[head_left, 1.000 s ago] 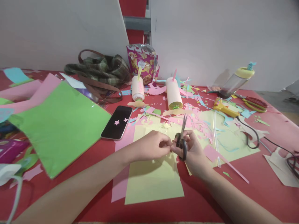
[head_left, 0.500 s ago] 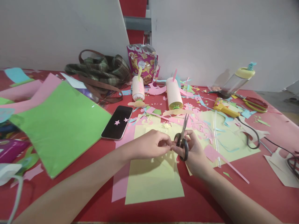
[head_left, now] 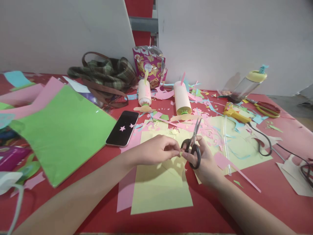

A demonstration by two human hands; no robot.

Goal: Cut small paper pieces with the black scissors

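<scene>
My right hand [head_left: 205,158] holds black-handled scissors [head_left: 192,143], their blades pointing up and away from me. Its thumb and finger also reach toward a tiny pale yellow paper piece [head_left: 181,153]. On the other side of that piece, my left hand [head_left: 160,150] is closed in a pinch, fingertips meeting those of the right. Both hands are above a yellow paper sheet [head_left: 161,192], which overlaps a pink sheet [head_left: 125,192]. Left of them lies a phone [head_left: 119,137] with two small pink paper stars [head_left: 122,128] on its dark screen.
Two paper-wrapped bottles [head_left: 182,98] lie ahead among colourful paper scraps. A green sheet [head_left: 66,130] spreads at left. At right are a yellow glue gun [head_left: 236,115] with its cord, a clear tube [head_left: 226,147], pliers [head_left: 266,109] and a clear jar [head_left: 248,86]. A snack bag [head_left: 149,65] stands behind.
The scissors have tilted and shifted slightly to the right in my right hand. Both hands stay together, and the small yellow piece between the fingertips shows more clearly.
</scene>
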